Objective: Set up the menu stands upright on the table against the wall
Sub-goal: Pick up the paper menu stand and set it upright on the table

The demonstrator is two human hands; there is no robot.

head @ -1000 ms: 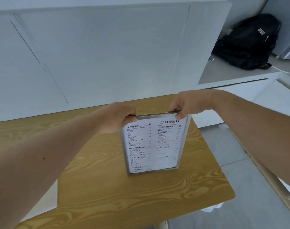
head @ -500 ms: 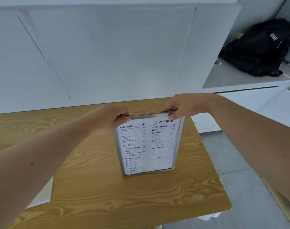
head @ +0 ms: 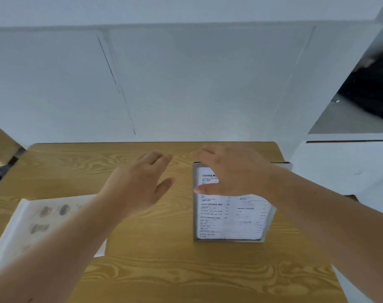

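Note:
A metal-framed menu stand [head: 227, 217] with a black-and-white drinks list stands upright on the wooden table [head: 164, 270], right of centre and a short way in front of the white wall [head: 186, 84]. My right hand [head: 234, 173] hovers over its top with fingers spread, hiding the upper part of the menu and holding nothing. My left hand [head: 140, 182] is open in the air to the left of the stand, apart from it. A second menu [head: 37, 224] with pictures of food lies flat at the table's left, partly under my left forearm.
A second wooden table [head: 0, 141] shows at the far left. A black backpack [head: 374, 88] sits on a grey ledge at the right. The table's right edge drops to a grey floor [head: 347, 287].
Both hands have let go of the stand's top corners and opened. The view has swung left, so the stand now sits to the right and the flat menu has come into view.

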